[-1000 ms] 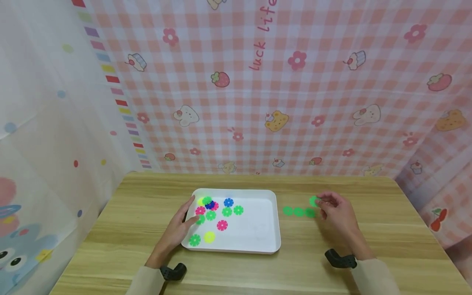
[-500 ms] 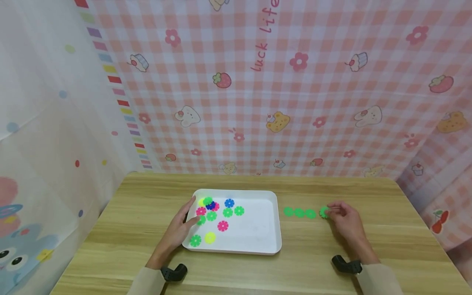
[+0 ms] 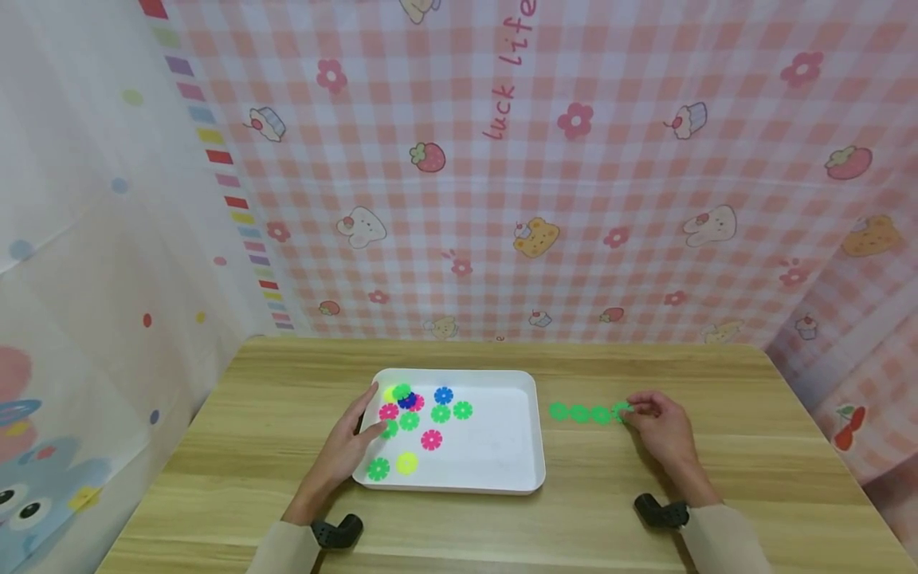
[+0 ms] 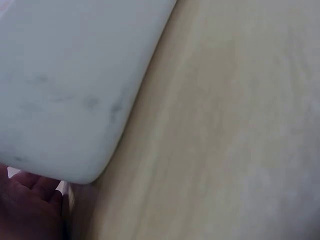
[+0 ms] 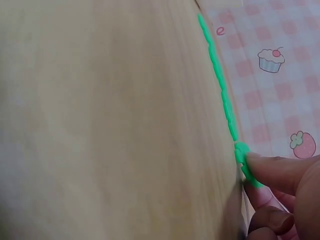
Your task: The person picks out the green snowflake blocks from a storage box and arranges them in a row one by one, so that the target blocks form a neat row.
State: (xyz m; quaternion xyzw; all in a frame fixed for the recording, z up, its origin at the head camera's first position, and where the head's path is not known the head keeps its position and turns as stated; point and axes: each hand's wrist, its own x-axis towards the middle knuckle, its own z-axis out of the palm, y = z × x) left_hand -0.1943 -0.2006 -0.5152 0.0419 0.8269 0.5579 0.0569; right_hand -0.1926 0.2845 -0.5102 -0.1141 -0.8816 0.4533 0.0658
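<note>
Fingers and thumb of our right hand (image 3: 663, 430) pinched a green disc (image 5: 241, 150) by its right edge. Three flat discs (image 3: 579, 413), green too, lay on the wooden table (image 3: 588, 526), just to the left of those fingertips. They made a long, thin line that ran from side to side, and its right end pointed at the disc we held. So the line, the held disc and our fingers sat in one row, with the held disc in the middle. From the head it looked right up against the last one. From the right wrist it looked a bit tipped, but we could not tell if the edges were hooked together or only close.

Our right hand was much nearer to the line. Our left hand (image 3: 344, 446) was well apart from it, across the white tray (image 3: 495, 430). It held the tray's left side, thumb over the rim and the other fingers along the outside. Pink (image 3: 431, 440), yellow (image 3: 406, 463), blue (image 3: 444, 395) and green pieces (image 3: 441, 414) lay in the tray, mostly bunched near our left hand.
</note>
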